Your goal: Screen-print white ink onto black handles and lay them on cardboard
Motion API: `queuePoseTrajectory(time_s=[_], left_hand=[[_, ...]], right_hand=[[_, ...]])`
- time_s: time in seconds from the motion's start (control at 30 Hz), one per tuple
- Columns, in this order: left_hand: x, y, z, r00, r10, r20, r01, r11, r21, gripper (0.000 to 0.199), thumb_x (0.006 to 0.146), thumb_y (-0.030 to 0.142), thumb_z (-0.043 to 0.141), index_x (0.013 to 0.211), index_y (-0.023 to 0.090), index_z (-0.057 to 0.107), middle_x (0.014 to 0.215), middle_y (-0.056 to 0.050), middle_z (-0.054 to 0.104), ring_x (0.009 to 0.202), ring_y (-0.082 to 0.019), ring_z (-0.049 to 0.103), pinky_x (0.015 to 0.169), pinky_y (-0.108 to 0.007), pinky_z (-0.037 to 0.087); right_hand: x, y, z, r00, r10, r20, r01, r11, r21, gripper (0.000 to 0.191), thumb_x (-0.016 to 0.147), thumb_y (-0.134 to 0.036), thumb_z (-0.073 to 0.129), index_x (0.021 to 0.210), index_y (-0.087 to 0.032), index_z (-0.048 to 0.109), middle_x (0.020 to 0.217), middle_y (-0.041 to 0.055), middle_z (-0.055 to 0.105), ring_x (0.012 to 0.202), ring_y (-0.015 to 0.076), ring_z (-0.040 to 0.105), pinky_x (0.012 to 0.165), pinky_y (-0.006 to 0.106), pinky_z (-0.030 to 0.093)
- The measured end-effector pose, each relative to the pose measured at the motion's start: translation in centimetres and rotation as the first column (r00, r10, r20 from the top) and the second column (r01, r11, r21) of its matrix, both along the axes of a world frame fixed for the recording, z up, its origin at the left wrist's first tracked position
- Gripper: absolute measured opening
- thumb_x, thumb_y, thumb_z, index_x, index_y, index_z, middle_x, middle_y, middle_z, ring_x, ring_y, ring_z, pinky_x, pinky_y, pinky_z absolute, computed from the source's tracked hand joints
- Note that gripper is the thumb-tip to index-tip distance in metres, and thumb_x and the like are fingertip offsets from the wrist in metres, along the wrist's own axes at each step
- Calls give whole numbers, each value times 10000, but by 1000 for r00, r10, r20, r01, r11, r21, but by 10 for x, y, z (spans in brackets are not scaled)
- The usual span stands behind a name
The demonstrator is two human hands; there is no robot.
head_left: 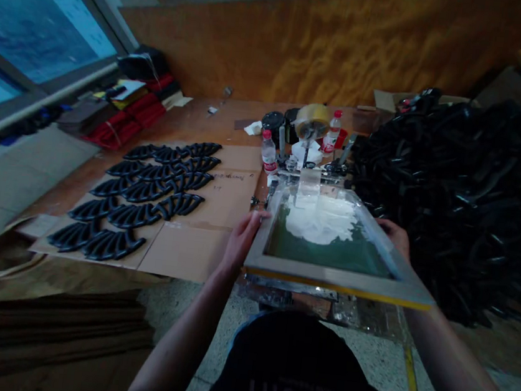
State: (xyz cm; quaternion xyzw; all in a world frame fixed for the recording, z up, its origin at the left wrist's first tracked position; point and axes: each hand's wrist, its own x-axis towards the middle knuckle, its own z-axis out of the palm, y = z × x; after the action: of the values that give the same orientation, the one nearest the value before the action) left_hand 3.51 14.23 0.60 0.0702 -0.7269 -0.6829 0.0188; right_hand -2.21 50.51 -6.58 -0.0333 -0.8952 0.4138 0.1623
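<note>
A metal-framed screen (336, 278) with green mesh is mounted in front of me, tilted, and white paste (321, 220) covers the upper part of its mesh. My left hand (243, 237) is closed on the left side of the frame, fingertips at its edge. On the opposite side, my right hand (395, 237) is at the frame's right edge, its fingers partly hidden behind the frame. A clamp (309, 181) joins the screen's far end to a metal stand.
Rows of black curved pieces (141, 188) lie on cardboard (232, 198) to the left. A large heap of black pieces (467, 200) fills the right. Behind the screen are bottles (269, 152), a tape roll (313, 121) and dark jars. Red bundles (128, 118) lie at the far left.
</note>
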Motion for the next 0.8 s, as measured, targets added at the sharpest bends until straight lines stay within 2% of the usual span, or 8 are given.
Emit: queuePoseTrajectory(time_s=[0.07, 0.13, 0.23, 0.3, 0.47, 0.57, 0.7, 0.8], left_hand=[[16, -5, -30, 986, -56, 154, 57, 998, -4, 560, 802, 565, 604, 1222, 196, 627, 752, 0, 631, 630, -116, 540, 552, -209, 419], [26, -5, -63, 970, -59, 237, 57, 998, 13, 703, 778, 513, 643, 1392, 210, 481, 658, 36, 576, 543, -97, 486, 503, -199, 376], [28, 0, -101, 968, -14, 251, 38, 995, -91, 734, 783, 465, 640, 1436, 206, 427, 621, 57, 520, 522, -86, 452, 502, -193, 360], [25, 0, -116, 969, -19, 246, 59, 985, -159, 685, 809, 454, 610, 1421, 193, 449, 638, 50, 518, 540, -86, 455, 515, -195, 364], [21, -6, -130, 961, -57, 270, 121, 966, -227, 627, 840, 485, 564, 1383, 180, 491, 689, 26, 547, 588, -106, 498, 548, -212, 390], [21, -8, -134, 960, -63, 274, 123, 970, -211, 614, 837, 508, 564, 1354, 180, 517, 728, 5, 589, 633, -129, 543, 580, -230, 418], [23, -8, -134, 962, -69, 263, 120, 976, -182, 597, 829, 515, 577, 1325, 185, 542, 743, -7, 616, 675, -150, 574, 603, -240, 428], [22, -6, -132, 968, -41, 249, 90, 978, -188, 564, 815, 488, 598, 1283, 174, 576, 712, -1, 608, 659, -149, 570, 589, -236, 418]], right_hand=[[-12, -6, 13, 999, -18, -44, 20, 999, 42, 358, 879, -399, 492, 1073, -186, 705, 1005, 92, 715, 892, 268, 665, 841, 465, 524], [-22, -35, 29, 990, 80, -114, -59, 982, 178, 369, 847, -364, 565, 1138, -167, 676, 1231, 128, 632, 1071, 286, 603, 946, 466, 469], [-34, -96, 46, 947, 305, -101, -229, 861, 454, 553, 783, -315, 677, 1296, -144, 563, 1461, 156, 424, 1269, 326, 434, 1026, 467, 391], [-40, -128, 50, 932, 363, 8, -305, 771, 559, 564, 776, -288, 693, 1298, -139, 539, 1402, 166, 473, 1230, 323, 445, 987, 446, 404], [-26, -148, 35, 836, 430, 340, -546, 598, 587, 202, 851, -258, 587, 1038, -194, 630, 1011, 78, 665, 948, 235, 571, 793, 319, 432], [5, -133, 26, 740, 568, 360, -646, 455, 613, 172, 870, -162, 495, 954, -186, 643, 950, 78, 662, 899, 212, 565, 748, 297, 409], [25, -112, 30, 520, 786, 334, -782, 280, 557, 204, 797, -81, 506, 890, -198, 645, 874, 53, 649, 863, 192, 553, 734, 283, 385], [20, -114, 35, 545, 769, 333, -793, 344, 503, 161, 776, -106, 544, 831, -220, 643, 820, 19, 648, 810, 177, 555, 688, 269, 371]])
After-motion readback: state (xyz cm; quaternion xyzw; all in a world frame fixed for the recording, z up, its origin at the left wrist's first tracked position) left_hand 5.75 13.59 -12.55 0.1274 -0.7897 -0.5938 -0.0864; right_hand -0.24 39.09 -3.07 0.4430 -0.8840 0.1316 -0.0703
